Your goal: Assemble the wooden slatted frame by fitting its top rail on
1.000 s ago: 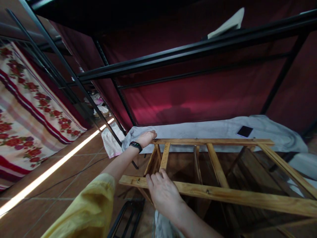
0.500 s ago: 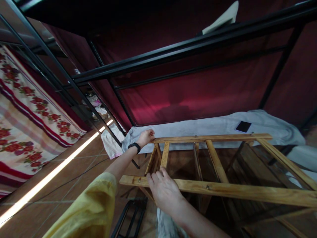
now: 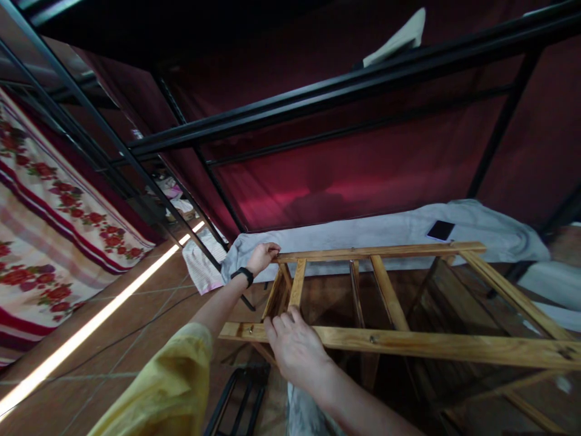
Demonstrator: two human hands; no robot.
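Note:
A wooden frame (image 3: 436, 346) of pale slats stretches across the lower right, with two long rails joined by crosspieces and bolt heads along them. My right hand (image 3: 297, 348) lies over the near rail close to its left end, fingers wrapped across the wood beside a crosspiece. My left hand (image 3: 263, 257), with a black band (image 3: 242, 276) on the wrist, reaches to the left tip of the far rail. Its fingers are curled against that end, and their undersides are hidden. Both rails look roughly level.
Behind the frame is a low bed with a grey-white cover (image 3: 327, 235) and a dark-screened phone (image 3: 440, 230). A black metal bunk frame (image 3: 290, 106) crosses above. A black slatted metal piece (image 3: 238, 396) stands on the tiled floor below my hands. Floral cloth (image 3: 68, 236) hangs left.
The view has shifted slightly, so the wooden frame and phone sit a little further left. Both hands keep their places on the rails.

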